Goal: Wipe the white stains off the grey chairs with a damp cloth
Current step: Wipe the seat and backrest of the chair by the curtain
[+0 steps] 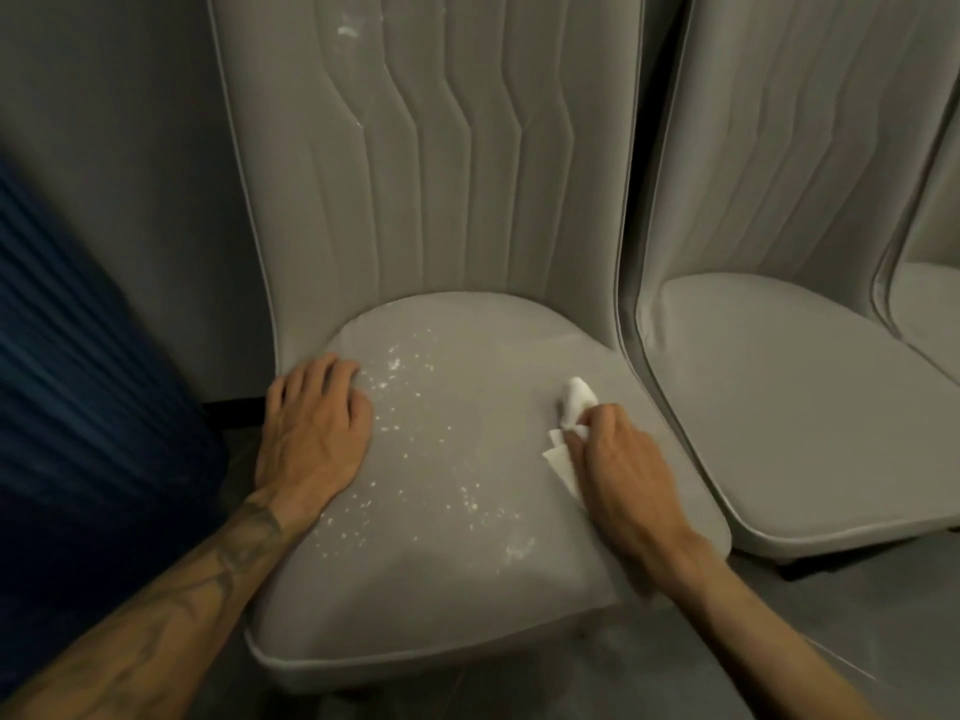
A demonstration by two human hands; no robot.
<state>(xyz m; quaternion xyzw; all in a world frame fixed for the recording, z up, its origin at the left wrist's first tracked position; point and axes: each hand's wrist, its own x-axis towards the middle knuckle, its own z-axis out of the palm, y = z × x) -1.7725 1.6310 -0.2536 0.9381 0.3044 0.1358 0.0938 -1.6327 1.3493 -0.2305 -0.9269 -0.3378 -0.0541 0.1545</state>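
Presently, wiping step underway on seat (467, 563) of nearest grey chair (441, 262). Cloth (574, 407) bunched and gripped in right hand (618, 470), pressed onto seat's right side, near stained patch. Left hand (311, 428) laid flat on seat's left edge, fingers relaxed, nothing grasped; chair judged steadied by it. White stains (410, 402) scattered across seat's middle and left, uncleared. Next move judged: cloth to be swept leftward through specks under firm pressure. Further smear (347, 31) noted high on backrest (545, 148); neighbouring chair (779, 407) alongside.

The right hand (618, 470) covers part of the white cloth (574, 402). The stained chair's backrest (426, 174) runs off the top edge; the right edge cuts a third chair (930, 309).
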